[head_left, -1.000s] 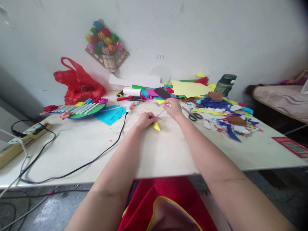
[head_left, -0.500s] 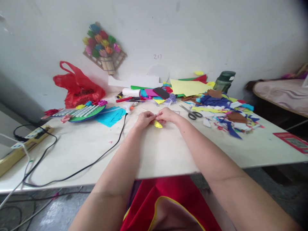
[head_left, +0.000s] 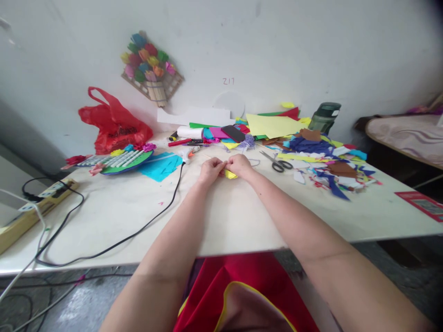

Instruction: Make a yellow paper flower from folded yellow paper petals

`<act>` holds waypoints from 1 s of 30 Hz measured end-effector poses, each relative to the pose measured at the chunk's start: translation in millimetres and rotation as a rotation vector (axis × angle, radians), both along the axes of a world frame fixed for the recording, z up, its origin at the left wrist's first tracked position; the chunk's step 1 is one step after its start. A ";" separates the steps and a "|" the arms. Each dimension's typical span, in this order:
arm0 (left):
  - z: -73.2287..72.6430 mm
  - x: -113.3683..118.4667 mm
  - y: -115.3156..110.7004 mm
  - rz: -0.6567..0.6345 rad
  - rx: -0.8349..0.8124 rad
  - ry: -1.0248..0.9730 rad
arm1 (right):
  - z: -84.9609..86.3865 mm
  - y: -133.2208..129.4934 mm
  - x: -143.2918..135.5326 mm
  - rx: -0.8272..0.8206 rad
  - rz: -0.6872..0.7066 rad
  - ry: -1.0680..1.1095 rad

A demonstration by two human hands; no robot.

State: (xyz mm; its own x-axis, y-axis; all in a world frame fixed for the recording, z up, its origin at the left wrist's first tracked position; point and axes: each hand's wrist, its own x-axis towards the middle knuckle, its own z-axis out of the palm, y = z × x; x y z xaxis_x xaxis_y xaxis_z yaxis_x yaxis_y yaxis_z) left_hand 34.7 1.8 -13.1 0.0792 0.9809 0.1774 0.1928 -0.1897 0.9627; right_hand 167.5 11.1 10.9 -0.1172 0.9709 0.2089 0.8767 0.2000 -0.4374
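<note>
My left hand (head_left: pixel 212 169) and my right hand (head_left: pixel 240 165) meet over the middle of the white table (head_left: pixel 238 212). Both have their fingers closed on a small piece of yellow paper (head_left: pixel 230 174), which pokes out below the fingertips. It looks folded or gathered; its upper part is hidden by my fingers. A loop of thin string (head_left: pixel 255 162) lies just right of my right hand. Farther right rest black-handled scissors (head_left: pixel 278 163), their blades pointing away to the left. Left of my left hand is a glue gun (head_left: pixel 187 155) with a black cord.
Paper scraps (head_left: pixel 332 168) heap at the right, near a dark green bottle (head_left: pixel 324 117). A phone (head_left: pixel 233 133) lies on coloured paper at the back. A red plastic bag (head_left: pixel 116 124), blue paper (head_left: pixel 162 166) and a power strip (head_left: pixel 41 207) are at left. The black cord (head_left: pixel 138 233) crosses the table.
My fingers have shifted on the yellow paper, and its protruding end now points more to the right. Both hands stay close together. The whole view has moved slightly.
</note>
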 end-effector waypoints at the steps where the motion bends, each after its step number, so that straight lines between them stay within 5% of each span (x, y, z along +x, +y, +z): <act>1: -0.6 0.2 0.6 0.002 -0.007 -0.004 | 0.1 -0.2 0.1 0.005 0.003 -0.005; 30: 7.4 -3.0 -2.4 0.013 -0.068 -0.104 | -17.7 3.7 -1.4 0.112 0.097 0.224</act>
